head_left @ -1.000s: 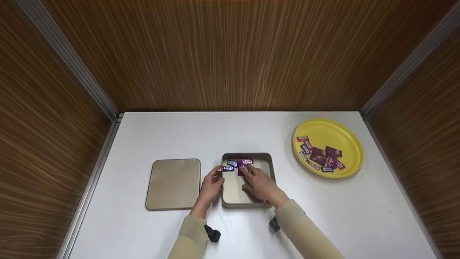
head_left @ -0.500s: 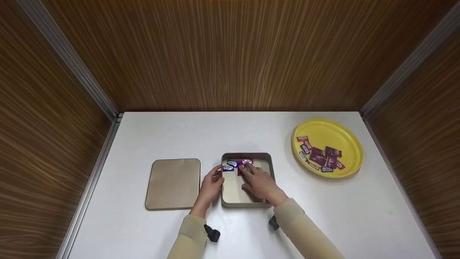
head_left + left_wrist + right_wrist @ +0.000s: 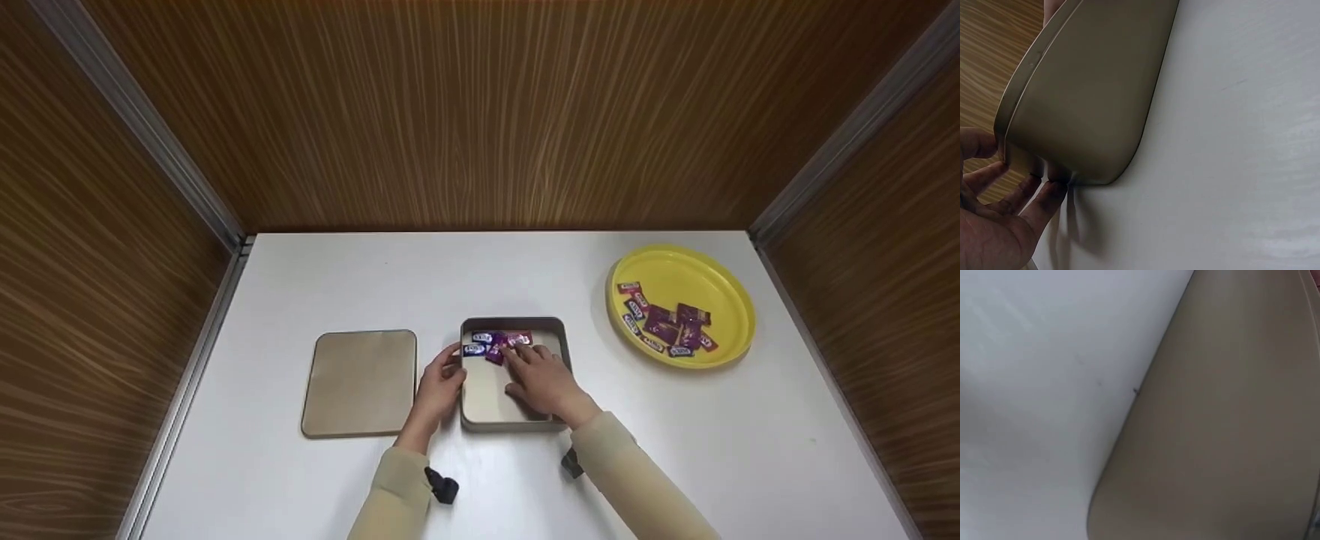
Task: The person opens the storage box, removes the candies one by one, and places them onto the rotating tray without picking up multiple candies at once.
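A shallow beige tin (image 3: 487,397) stands on the white table in front of me. Along its far left inside lie several small wrapped candies: blue ones (image 3: 474,349), a red one (image 3: 520,337) and a purple one (image 3: 494,354). My left hand (image 3: 440,386) is at the tin's left side; in the left wrist view its fingertips touch the outer wall and rim. Reaching over the near right rim, my right hand (image 3: 546,382) has its fingertips right at the purple and red candies. The right wrist view catches mostly the tin's outer wall (image 3: 1207,427).
The flat beige lid (image 3: 360,384) lies to the left of the tin, close by my left forearm. At the back right sits a round yellow tray (image 3: 716,289) with several red, blue and purple candies in it. Wood-grain panels (image 3: 480,112) enclose the table's back and sides.
Inside the tin the purple candy has turned and shifted slightly left, and the red one and upper blue one lie straighter. My right fingertips moved a little; the left hand stayed at the wall.
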{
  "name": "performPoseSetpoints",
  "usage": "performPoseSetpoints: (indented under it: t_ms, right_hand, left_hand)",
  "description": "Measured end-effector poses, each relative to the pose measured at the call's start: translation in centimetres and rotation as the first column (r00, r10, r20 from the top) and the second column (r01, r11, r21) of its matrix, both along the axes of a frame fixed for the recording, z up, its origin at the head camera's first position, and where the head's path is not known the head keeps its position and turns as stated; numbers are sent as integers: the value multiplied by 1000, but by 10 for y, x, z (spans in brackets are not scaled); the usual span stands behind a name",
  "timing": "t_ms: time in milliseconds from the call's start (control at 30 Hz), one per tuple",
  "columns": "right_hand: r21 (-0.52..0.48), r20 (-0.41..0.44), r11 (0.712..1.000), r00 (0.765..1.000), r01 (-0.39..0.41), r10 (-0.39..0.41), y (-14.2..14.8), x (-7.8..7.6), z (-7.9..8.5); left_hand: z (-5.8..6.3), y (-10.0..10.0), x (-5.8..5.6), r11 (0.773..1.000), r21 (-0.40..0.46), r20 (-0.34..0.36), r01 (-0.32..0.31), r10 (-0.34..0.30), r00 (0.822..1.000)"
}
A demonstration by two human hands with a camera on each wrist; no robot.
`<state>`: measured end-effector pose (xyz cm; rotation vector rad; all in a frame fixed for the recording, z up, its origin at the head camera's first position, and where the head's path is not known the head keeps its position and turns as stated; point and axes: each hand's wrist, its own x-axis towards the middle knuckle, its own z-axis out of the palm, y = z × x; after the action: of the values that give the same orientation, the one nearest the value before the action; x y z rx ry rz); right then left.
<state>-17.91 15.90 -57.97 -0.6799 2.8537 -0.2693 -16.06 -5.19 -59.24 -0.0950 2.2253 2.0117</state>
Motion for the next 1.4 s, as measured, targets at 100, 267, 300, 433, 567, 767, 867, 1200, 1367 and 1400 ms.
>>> performPoseSetpoints:
  t_ms: [100,267,300,433,567,767,867,1200,1367,1400]
  right_hand:
    - [8,-35,1000,999,-16,16,0,1,2]
    - [-33,-90,999,996,-18,15,2,0,3]
    - [-38,-102,999,995,-18,14,2,-1,3]
    - [-36,-153,999,988,-39,33,4,0,1]
    - [-69,-233,992,969,-101,83,5,2,-2]
    - [-93,-244,986,963,-141,115,8,3,-2]
    - [-92,-220,986,969,-138,115,8,3,-2]
    - [-101,-288,988,954,-114,80,9,2,-6]
    - [-76,-375,993,925,-94,59,11,4,-4]
    - [-80,-385,993,921,-90,53,11,4,-3]
  left_hand:
    - [0,0,0,1000,15,-2,4,-4,1000]
    - [1,0,0,1000,6,6,8,-8,1000]
    - [0,0,0,1000,5,6,8,-8,1000]
    - [-1,0,-1,1000,5,-2,3,-3,1000]
    - [-1,0,0,1000,15,8,4,-4,1000]
    - [2,0,0,1000,22,38,-3,3,999]
    - [2,0,1,1000,23,39,-3,2,999]
    - [0,0,-1,1000,23,31,4,-5,1000]
    - [-1,0,-1,1000,11,23,3,-3,1000]
    - [-1,0,-1,1000,8,24,2,-2,1000]
